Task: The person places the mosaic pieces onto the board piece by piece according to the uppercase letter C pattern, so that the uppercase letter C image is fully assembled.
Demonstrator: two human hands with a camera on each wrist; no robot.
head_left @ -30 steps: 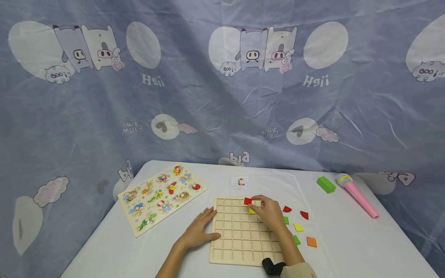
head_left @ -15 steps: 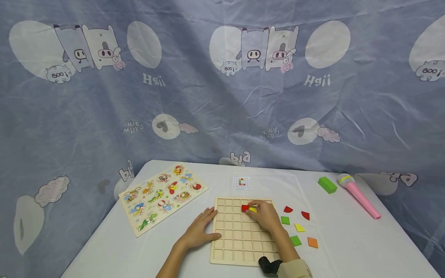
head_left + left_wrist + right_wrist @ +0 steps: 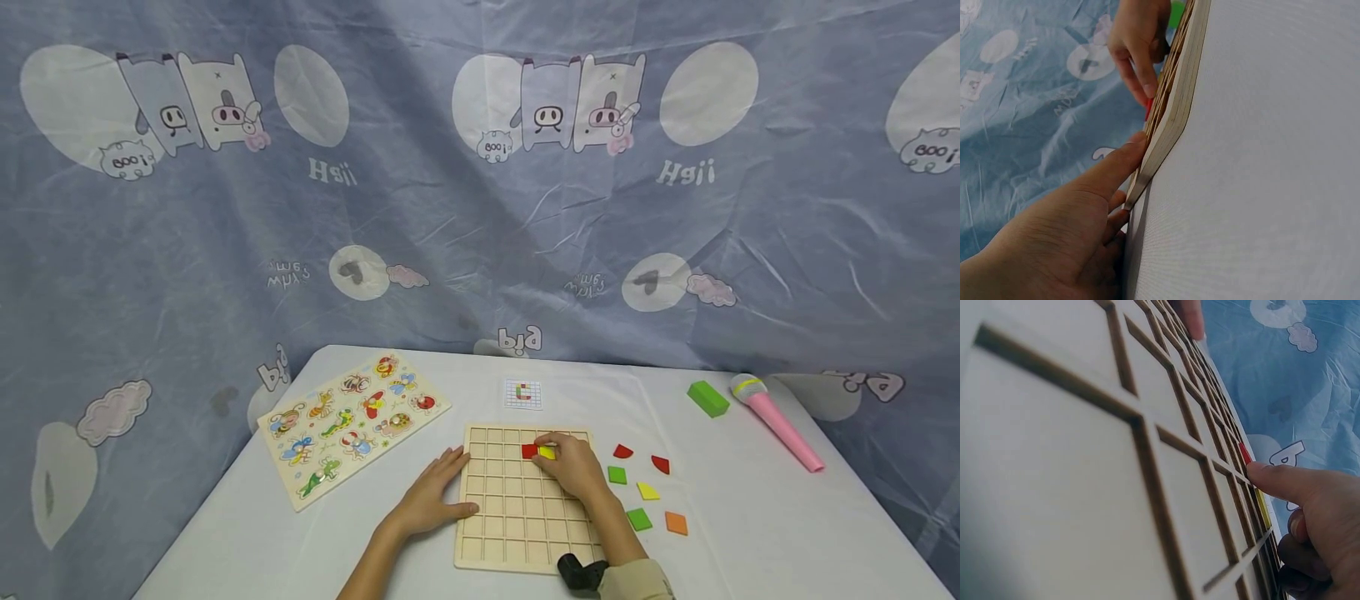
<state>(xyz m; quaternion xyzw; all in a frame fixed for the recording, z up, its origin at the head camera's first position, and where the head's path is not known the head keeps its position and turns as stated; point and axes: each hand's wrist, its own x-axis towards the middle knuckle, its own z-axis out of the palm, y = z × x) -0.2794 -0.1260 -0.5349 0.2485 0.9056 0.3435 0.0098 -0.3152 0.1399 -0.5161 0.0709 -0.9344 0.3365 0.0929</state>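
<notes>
Two hands work a wooden grid board [image 3: 517,517] lying on the white counter [image 3: 750,533]: the left hand [image 3: 431,500] rests flat, fingers straight, against its left edge, while the right hand [image 3: 573,467] reaches across, fingertips pressing a yellow tile [image 3: 547,452] beside a red tile [image 3: 528,451] in the upper rows.

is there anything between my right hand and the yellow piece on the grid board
Nothing visible. Your right hand is already at the yellow piece, fingertips on it, beside the red piece in the grid board. The left hand rests at the board's left edge, apart from them.
</notes>
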